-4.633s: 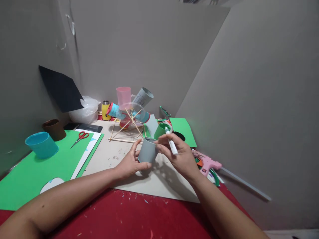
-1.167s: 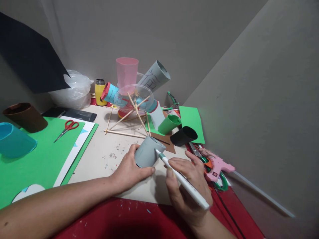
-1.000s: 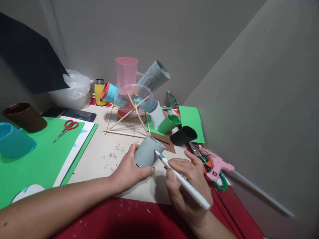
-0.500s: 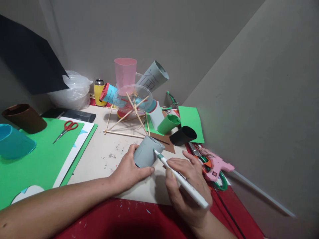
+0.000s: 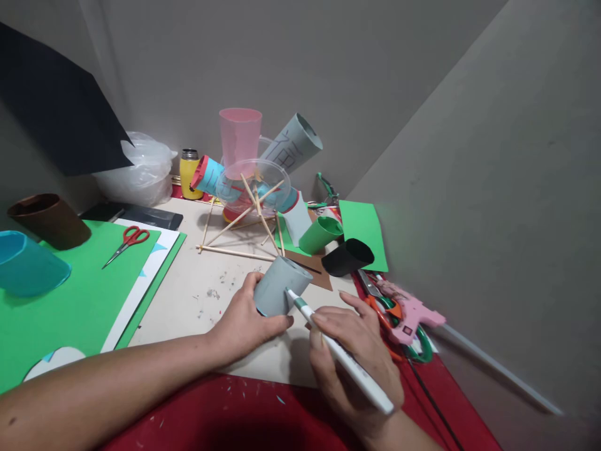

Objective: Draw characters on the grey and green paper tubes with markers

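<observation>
My left hand (image 5: 244, 322) is wrapped round a grey paper cup (image 5: 278, 287), which lies tilted on the beige board (image 5: 206, 294) with its mouth facing right and away. In my right hand (image 5: 357, 354) I grip a white marker (image 5: 340, 354); its tip touches the cup's side near the rim. Just behind stands a wheel of cups on wooden sticks (image 5: 253, 181), with pink, grey and blue-red cups around a clear plastic dish.
A green cup (image 5: 320, 233) and a black cup (image 5: 347, 257) lie right of the wheel. A pink glue gun (image 5: 410, 310) and orange scissors (image 5: 382, 310) lie at the right. On the green paper (image 5: 70, 300) at the left are red scissors (image 5: 126, 241), a blue cup (image 5: 28, 269) and a brown cup (image 5: 49, 219).
The marker tip has slid a little left and down onto the cup's side. Since the oldest frame, the cup was lowered from the air onto the board.
</observation>
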Motion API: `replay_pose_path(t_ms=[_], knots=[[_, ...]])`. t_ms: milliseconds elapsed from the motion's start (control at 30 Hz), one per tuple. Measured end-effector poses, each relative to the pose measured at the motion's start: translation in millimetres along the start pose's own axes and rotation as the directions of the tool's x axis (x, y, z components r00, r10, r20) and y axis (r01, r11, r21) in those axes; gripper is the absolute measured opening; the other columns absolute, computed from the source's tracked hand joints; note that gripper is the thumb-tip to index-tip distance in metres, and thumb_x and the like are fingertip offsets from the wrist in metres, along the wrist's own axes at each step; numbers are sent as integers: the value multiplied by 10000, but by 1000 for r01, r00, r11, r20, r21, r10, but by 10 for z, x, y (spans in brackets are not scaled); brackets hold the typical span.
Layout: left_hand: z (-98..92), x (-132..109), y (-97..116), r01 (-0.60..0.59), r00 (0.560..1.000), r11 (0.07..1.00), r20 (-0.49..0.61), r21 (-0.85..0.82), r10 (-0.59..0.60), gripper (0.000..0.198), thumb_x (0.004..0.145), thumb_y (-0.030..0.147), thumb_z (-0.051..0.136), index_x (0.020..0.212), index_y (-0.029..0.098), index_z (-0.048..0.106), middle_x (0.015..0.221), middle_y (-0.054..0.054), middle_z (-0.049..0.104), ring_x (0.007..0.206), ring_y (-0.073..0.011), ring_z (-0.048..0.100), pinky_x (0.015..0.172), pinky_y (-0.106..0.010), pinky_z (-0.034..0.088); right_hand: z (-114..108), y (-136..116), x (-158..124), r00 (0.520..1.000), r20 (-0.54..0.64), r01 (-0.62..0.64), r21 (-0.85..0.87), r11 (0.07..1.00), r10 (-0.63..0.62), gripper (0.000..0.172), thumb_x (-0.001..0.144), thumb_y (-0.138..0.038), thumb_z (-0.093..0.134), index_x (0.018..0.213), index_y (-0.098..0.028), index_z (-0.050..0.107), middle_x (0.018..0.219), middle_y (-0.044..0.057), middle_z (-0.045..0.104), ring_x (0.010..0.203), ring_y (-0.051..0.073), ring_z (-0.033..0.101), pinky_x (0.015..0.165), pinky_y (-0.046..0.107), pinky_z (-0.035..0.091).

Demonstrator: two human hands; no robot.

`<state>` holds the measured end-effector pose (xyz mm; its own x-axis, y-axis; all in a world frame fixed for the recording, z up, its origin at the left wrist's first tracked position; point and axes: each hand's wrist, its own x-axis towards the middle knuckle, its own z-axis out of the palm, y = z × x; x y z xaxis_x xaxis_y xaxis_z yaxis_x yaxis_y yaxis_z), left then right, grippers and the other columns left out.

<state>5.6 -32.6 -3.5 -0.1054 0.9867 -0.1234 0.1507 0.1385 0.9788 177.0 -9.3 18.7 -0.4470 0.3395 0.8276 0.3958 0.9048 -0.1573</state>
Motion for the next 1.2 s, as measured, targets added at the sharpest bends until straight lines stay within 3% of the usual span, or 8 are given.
replay_pose_path(t_ms=[633,1200], knots=[[-1,8,-34,-20,1000,1000,0,6,20,505,710,306,741,1121,186,472,976,-30,613,839,-199,561,736,-337,458,29,-1,-55,999,-16,-37,70,997,39,289,831,-42,596,1087,-176,608,870,33,728,773,186,726,989,515,474],[-10,11,-46,-31,999,999,-18,25,31,544,727,346,747,1171,194,472,1123,-82,631,1009,-269,596,857,-393,464,1,1,-95,993,-58,-100,-3,995,100,267,830,-56,616,1070,-173,616,835,17,700,741,183,700,985,503,482]])
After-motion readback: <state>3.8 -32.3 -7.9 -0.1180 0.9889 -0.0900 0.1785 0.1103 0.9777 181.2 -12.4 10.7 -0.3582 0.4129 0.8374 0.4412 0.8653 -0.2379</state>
